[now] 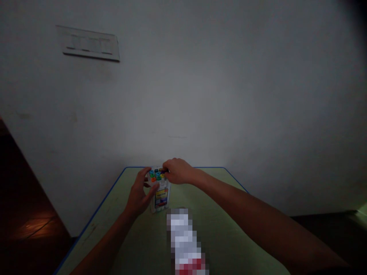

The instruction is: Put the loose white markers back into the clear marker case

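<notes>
A clear plastic case of markers stands upright on the table, with a yellow and blue label on its front. Several round coloured ends, in blue, green, orange and yellow, show at its open top. My left hand grips the case from the left, thumb at the front and fingers round the far side. At the back right of the top, my right hand has its fingers closed on a dark-ended marker; most of that marker is hidden by the fingers and the case.
A pixelated white and red long object lies on the green table nearer to me. Behind the table's blue edge rises a grey wall with a switch plate at upper left. Dark floor shows on both sides.
</notes>
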The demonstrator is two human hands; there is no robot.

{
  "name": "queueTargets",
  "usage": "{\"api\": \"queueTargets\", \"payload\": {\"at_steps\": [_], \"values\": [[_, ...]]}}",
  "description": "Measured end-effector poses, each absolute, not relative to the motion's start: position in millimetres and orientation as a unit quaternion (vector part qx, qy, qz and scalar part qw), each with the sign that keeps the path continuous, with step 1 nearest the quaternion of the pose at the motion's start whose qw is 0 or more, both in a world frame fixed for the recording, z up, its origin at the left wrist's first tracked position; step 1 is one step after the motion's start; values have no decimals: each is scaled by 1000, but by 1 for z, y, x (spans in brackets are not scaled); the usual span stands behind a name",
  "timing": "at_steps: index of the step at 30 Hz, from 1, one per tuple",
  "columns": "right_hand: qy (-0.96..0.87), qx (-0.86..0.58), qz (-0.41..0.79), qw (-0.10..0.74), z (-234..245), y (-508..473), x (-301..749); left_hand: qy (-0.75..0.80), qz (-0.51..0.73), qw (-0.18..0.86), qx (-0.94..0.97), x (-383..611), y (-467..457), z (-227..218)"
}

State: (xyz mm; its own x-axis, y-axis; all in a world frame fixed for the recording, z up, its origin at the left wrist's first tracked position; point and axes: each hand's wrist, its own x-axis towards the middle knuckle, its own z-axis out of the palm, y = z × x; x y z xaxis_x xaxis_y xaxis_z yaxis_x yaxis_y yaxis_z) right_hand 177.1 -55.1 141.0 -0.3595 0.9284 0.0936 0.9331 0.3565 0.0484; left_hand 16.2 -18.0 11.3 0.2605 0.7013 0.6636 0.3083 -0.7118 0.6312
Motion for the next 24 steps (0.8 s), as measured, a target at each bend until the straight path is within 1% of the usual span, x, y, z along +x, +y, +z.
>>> {"api": "queueTargets", "payload": {"at_steps": [12,24], "values": [[-823,-564,-62,15,141,-57,177,327,515,184,771,15,-18,11],[-820,-567,-77,9,138,-57,176,327,514,197,768,17,-19,14]]}}
